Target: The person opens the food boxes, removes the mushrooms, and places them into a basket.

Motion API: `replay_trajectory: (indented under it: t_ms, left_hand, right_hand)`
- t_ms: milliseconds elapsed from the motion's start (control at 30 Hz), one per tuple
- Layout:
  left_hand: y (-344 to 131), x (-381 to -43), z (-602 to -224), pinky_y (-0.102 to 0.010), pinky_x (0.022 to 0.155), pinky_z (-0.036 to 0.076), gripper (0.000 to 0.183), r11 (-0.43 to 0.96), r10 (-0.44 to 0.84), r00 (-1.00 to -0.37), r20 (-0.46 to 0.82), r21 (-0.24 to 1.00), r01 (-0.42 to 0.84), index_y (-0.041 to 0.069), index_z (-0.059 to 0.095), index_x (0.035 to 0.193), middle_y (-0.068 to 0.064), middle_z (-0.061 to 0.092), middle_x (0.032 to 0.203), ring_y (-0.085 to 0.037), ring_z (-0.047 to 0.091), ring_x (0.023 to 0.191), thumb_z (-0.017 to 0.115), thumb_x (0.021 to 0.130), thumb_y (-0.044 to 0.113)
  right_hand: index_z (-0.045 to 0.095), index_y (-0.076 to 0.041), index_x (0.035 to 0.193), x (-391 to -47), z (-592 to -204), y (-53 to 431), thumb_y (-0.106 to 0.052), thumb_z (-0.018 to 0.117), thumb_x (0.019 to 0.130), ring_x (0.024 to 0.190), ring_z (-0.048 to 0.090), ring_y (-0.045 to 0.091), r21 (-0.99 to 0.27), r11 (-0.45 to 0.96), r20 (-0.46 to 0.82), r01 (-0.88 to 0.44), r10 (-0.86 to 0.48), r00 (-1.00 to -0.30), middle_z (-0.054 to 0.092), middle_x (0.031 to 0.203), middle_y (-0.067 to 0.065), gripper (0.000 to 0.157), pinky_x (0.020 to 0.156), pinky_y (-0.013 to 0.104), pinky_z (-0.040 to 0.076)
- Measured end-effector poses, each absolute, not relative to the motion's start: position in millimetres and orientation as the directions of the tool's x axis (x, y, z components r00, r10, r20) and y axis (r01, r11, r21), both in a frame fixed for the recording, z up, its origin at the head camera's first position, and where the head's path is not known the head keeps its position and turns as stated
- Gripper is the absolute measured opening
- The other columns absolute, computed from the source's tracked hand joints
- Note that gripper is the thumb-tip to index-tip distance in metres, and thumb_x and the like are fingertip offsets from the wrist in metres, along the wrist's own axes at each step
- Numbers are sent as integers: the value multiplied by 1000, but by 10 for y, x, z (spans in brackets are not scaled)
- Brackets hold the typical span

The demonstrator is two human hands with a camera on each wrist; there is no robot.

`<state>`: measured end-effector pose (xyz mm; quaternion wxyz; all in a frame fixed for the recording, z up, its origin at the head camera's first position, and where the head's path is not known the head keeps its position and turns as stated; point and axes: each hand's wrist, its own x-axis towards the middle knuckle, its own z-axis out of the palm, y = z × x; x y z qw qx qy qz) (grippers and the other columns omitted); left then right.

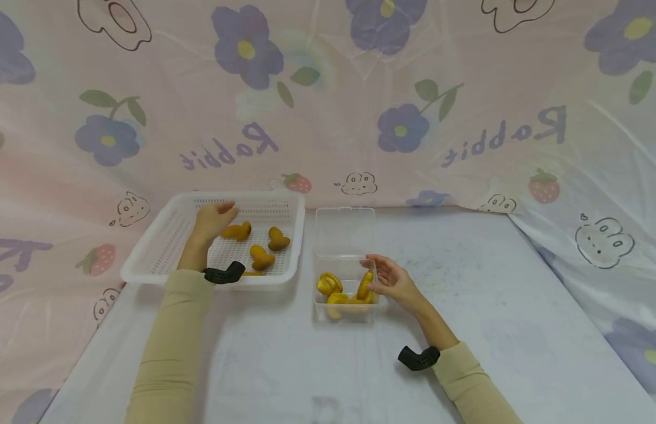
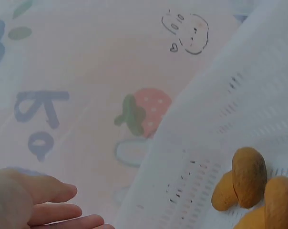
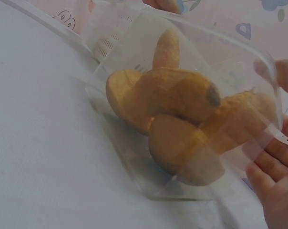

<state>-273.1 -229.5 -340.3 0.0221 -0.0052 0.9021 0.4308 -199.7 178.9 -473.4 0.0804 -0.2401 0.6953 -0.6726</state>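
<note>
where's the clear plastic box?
Head view: the clear plastic box stands on the white table, right of the white basket, with the right hand at its right side.

The head camera looks forward and down from the person's side, taking in the tabletop [image 1: 524, 306], basket [image 1: 264, 281], clear box [image 1: 357, 315] and patterned backdrop [image 1: 328, 141] from well above. The left wrist camera faces past the left fingers [image 2: 56, 211] in its lower corner, toward the basket's wall and the backdrop. The right wrist camera looks closely through the box's side, with right fingers [image 3: 270, 164] at its edge, and shares the basket's slotted wall with the other two views.
</note>
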Motion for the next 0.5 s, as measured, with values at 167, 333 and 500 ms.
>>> replay_trajectory:
  t_ms: [167,333,500]
  left_hand:
    - [-2175,-2665,-3338,-52,115,38,51,626,11,-999,33,779,33,-1,41,144,-27,47,143,-42,44,135,44,101,26]
    - [-2068,-2608,-3292,-51,114,40,49,621,37,-996,87,778,91,-1,44,142,-26,51,141,-41,48,132,46,101,26]
    - [-1943,-2524,-3232,-50,112,43,48,606,79,-988,133,781,154,-1,45,141,-25,53,139,-40,52,130,49,101,25]
  right_hand:
    - [29,12,142,-1998,-4725,1793,-10,70,87,126,48,-10,-975,-30,209,-218,-444,-872,49,142,19,73,106,1,34]
    - [31,10,143,-1998,-4723,1790,-13,71,86,126,48,-9,-976,-23,204,-217,-445,-872,52,141,12,73,106,2,34]
    - [32,9,143,-1996,-4737,1794,-13,71,86,127,47,-9,-978,-33,199,-207,-449,-871,53,140,5,73,106,1,34]
